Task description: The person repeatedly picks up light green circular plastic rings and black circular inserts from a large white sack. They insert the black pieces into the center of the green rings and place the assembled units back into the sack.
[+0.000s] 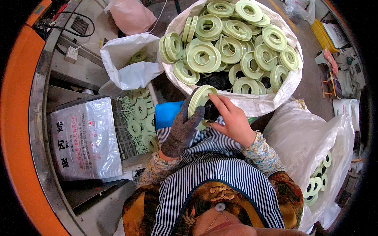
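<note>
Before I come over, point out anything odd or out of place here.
The left hand wears a dark glove while the right hand is bare: an odd mismatch. To their left, thin green scraps lie jumbled among green rings, which looks untidy.

Disc [200,101] in left hand [179,133]; round part [212,111] between disc and right hand [236,125]. Beyond hands: sack [262,101] of rings [204,58]. Left of hands: tray [138,161] holding hoops [140,109]; farther left, flat bag [86,137]. Right: bulging bag [289,131], ringlets [311,187] inside.
</note>
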A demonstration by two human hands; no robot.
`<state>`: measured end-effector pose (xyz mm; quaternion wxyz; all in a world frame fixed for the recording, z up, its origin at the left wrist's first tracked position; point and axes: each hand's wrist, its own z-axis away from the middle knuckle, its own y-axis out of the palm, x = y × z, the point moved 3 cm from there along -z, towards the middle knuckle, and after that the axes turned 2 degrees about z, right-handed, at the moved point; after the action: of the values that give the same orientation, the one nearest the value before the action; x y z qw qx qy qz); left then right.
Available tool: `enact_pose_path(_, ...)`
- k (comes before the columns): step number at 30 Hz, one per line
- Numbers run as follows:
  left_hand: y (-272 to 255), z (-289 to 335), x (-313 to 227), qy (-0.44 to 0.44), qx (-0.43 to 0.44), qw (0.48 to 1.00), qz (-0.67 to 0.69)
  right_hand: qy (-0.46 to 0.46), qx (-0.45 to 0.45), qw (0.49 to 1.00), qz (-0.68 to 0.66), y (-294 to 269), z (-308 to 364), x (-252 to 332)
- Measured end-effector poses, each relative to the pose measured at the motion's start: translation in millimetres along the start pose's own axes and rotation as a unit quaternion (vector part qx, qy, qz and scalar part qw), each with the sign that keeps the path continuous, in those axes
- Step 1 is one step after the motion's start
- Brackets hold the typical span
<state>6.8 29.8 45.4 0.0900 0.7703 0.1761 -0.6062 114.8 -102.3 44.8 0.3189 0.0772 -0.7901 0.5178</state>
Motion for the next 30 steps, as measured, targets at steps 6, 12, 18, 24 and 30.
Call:
enact_pose_path(6, -1, 0, 2, -0.02, 0.03, 0.999, 0.002, -0.037, 0.018, 0.999, 0.014, 2, 2, -2)
enact_pose_path(12, 1, 0, 7, 0.005, 0.038, 0.999, 0.012, -0.068, 0.006, 0.996, 0.057, 2, 1, -4)
enact_pose_path(18, -1, 2, 13, 0.041, 0.084, 0.989, -0.117, -0.099, 0.058, 0.987, 0.108, -3, 0, -4)
enact_pose_path(24, -2, 4, 11, 0.072, 0.05, 0.985, -0.147, -0.046, 0.032, 0.998, 0.014, 11, 3, -15)
enact_pose_path(30, -4, 8, 27, 0.082, 0.053, 0.936, -0.337, -0.069, 0.001, 0.997, 0.019, 19, 4, -12)
